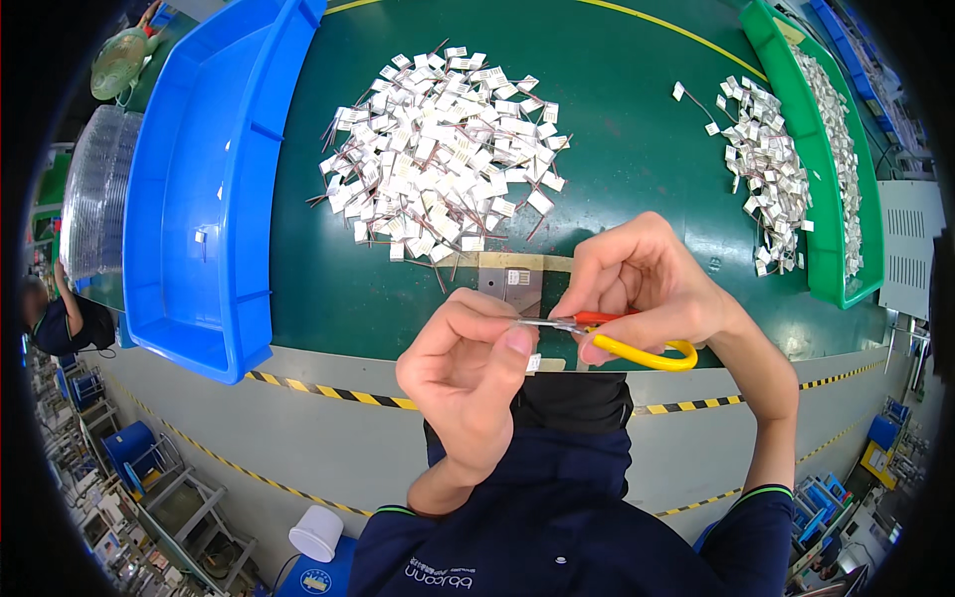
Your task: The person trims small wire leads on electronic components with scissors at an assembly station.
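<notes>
While the left hand (468, 373) pinches a small white tag (533, 363) between thumb and curled fingers at the near edge of the bench (617, 149), the right hand (647, 284) grips scissors (607, 333) with a red and a yellow handle loop, fingers closed through and around the loops. The blades point left and meet the left fingertips (whether they are shut I cannot tell, since the fingers cover the tips). Both hands hover just above the green bench surface, close to the person's chest.

Just beyond the hands lies a small grey square plate (510, 284) set on a strip of tan tape (517, 262). Farther off, at centre, spreads a big loose pile (443, 149) of white rectangular tags with thin reddish wires. A smaller pile (766, 169) of the same tags lies far right, touching the wall of a long green tray (811, 199) that holds more of them along its length. At left stands a large blue bin (189, 199) with one white tag in it. Left of that, a clear ribbed plastic stack (95, 194) rises, with a pale green fan (119, 62) behind it.

Black-and-yellow striped tape (328, 390) runs along the grey near rim of the bench. Below, on the floor, a white cup-shaped tub (316, 532) sits on a blue stool (318, 575). Another person (60, 318) works far left.
</notes>
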Motion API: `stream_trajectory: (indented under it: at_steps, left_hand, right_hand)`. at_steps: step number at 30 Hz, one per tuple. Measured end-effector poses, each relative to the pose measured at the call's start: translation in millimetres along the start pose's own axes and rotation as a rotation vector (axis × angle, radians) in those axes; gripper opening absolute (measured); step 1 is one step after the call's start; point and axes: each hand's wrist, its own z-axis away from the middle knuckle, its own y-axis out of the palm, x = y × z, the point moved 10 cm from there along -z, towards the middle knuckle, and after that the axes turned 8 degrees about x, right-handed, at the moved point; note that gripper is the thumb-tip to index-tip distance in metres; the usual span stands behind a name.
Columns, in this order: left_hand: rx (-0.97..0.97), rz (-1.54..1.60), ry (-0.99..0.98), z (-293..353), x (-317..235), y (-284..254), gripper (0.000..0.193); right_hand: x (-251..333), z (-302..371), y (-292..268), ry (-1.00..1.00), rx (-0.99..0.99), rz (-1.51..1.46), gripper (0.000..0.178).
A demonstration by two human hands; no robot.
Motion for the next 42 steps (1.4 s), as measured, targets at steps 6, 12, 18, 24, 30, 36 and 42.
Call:
stream_trajectory:
  at_steps: [6, 12, 18, 24, 30, 36, 42]
  left_hand:
    - [0.002, -0.007, -0.009, 0, 0, 0, 0.011]
    - [0.000, -0.014, -0.008, 0, 0, -3, 0.011]
    - [-0.004, -0.046, 0.037, -4, -8, -7, 0.009]
    - [-0.098, -1.077, 0.439, -32, -70, 10, 0.026]
    - [0.264, -1.300, 0.276, -18, -37, 17, 0.027]
    - [0.253, -1.365, 0.422, -7, -29, 14, 0.026]
    - [0.179, -1.314, 0.542, -7, -47, 21, 0.024]
  right_hand:
    - [-1, 0, -1, -0.003, 0.031, 0.082, 0.021]
    - [3, 1, 0, -0.047, 0.079, 0.120, 0.016]
    - [9, -1, -12, -0.163, 0.012, 0.039, 0.018]
    - [3, 1, -31, -0.178, -0.155, 0.008, 0.013]
    - [5, 0, -33, -0.165, -0.208, 0.015, 0.012]
    - [5, -2, -28, -0.156, -0.206, 0.005, 0.014]
    - [5, -3, -28, -0.224, -0.328, 0.210, 0.020]
